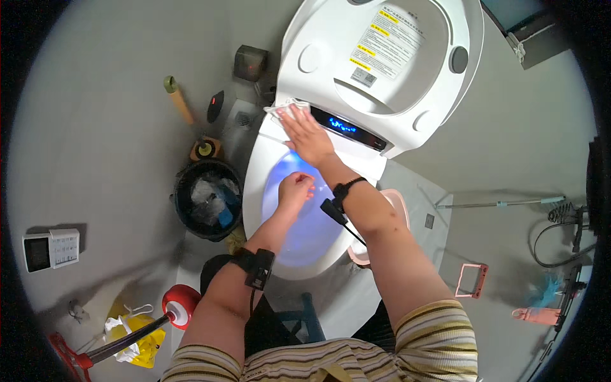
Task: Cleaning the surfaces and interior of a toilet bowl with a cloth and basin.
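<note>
A white toilet [252, 191] stands in front of me, its bowl [305, 235] lit blue inside. My right hand [307, 135] presses a folded white cloth [286, 108] onto the back left corner of the toilet top, fingers stretched over it. Right beside the cloth is a dark display strip [347, 128] with lit blue signs. My left hand [296, 191] hovers over the bowl, its fingers curled in and nothing visible in them. Behind, the raised lid and seat [305, 83] bear a printed label. Both wrists wear black straps with small devices.
A black bin [180, 197] with plastic waste stands left of the toilet. A wooden-handled brush [181, 102] is behind it. At lower left is a red plunger [181, 305]. A pink basin [398, 202] sits right of the toilet. A blue-green stool [310, 318] is below me.
</note>
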`<state>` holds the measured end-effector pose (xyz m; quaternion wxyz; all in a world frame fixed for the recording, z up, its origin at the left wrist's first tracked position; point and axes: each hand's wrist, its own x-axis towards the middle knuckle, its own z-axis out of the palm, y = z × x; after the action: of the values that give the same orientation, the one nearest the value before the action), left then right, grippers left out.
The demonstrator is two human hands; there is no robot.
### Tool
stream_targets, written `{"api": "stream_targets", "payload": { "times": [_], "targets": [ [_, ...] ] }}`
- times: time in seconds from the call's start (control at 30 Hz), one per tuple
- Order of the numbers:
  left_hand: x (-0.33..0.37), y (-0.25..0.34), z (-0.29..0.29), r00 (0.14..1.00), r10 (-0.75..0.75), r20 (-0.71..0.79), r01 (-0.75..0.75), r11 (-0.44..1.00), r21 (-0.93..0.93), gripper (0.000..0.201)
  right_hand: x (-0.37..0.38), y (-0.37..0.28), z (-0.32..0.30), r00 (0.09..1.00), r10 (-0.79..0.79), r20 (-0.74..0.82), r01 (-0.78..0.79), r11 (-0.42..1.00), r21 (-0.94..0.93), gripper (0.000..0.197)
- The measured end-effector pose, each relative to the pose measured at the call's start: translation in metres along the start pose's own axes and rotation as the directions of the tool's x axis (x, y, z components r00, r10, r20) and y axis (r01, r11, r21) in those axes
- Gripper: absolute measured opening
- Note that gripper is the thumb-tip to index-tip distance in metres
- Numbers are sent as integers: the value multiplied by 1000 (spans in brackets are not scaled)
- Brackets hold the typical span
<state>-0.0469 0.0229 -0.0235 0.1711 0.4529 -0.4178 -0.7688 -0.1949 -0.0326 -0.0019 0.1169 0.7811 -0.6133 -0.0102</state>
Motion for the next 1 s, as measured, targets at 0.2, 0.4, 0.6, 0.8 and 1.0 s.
{"api": "stream_targets", "payload": {
  "times": [0.2,0.4,0.6,0.8,1.0],
  "targets": [
    [7,-1,-2,999,-35,-7,35,997,63,22,-45,13,17,994,-109,27,108,994,27,65],
    [-2,5,4,997,-72,38,69,995,71,23,-151,37,5,988,63,142,-92,974,207,63],
    [-5,4,13,992,-102,71,94,989,112,24,-237,43,25,914,407,-7,-392,885,250,57],
    [-5,3,14,990,-102,99,87,986,144,30,-236,30,51,692,707,-146,-601,676,427,55],
    [-3,-2,10,988,-106,109,93,989,118,29,-212,37,57,407,907,-109,-791,410,454,50]
  ]
}}
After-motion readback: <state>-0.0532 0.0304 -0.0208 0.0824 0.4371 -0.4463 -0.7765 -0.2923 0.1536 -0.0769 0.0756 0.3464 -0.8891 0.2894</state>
